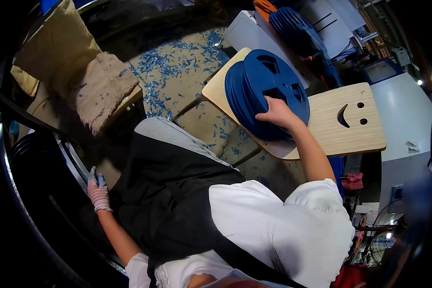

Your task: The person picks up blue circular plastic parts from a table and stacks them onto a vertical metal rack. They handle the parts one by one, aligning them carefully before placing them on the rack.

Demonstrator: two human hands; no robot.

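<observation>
A stack of blue plastic reels [287, 81] lies on the seat of a light wooden chair [321, 108]. My bare right hand [279, 114] is on the top reel, its fingertips curled at one of the cut-outs and partly hidden there, the thumb across the blue face. At the lower left, my left hand [99, 193] wears a striped grey and pink glove. Its fingers are stretched out beside a metal rim [74, 161]; whether they touch it is hard to tell. Nothing shows in that hand.
Blue plastic scraps [177, 62] litter the floor behind the chair. A cloth-covered seat [105, 89] stands at the left. More blue reels [297, 31] are stacked at the far right, near a white machine [331, 19]. A fan [388, 235] stands at the lower right.
</observation>
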